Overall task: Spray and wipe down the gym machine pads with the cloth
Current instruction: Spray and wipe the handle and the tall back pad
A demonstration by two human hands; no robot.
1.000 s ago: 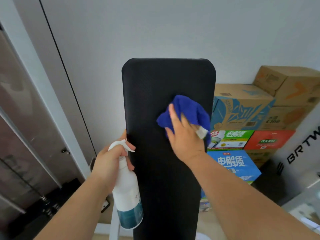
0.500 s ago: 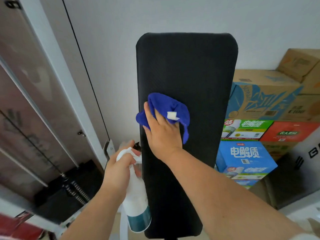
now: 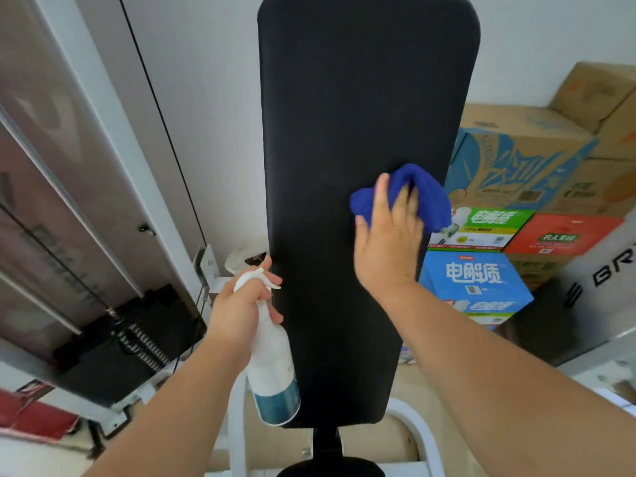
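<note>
A tall black back pad (image 3: pixel 344 132) of a gym machine stands upright in the middle of the head view. My right hand (image 3: pixel 389 242) presses a bunched blue cloth (image 3: pixel 423 194) flat against the pad near its right edge, about halfway up. My left hand (image 3: pixel 241 304) grips the neck of a white spray bottle (image 3: pixel 272 366) with a teal band at its base, held just left of the pad's lower left edge, with its nozzle pointing right toward the pad. A second black pad (image 3: pixel 330 469) shows at the bottom edge.
Stacked cardboard and coloured cartons (image 3: pixel 509 201) fill the right side behind the pad. A white machine frame (image 3: pixel 423 438) curves below. On the left stand a white upright post (image 3: pixel 103 115) with cables and a black weight stack (image 3: pixel 130 342). The wall (image 3: pixel 206 63) is close behind.
My right hand has slid the cloth from the pad's left-centre over to its right edge. The view has tilted down, so the pad sits higher in frame. The bottle hand stays beside the lower left edge.
</note>
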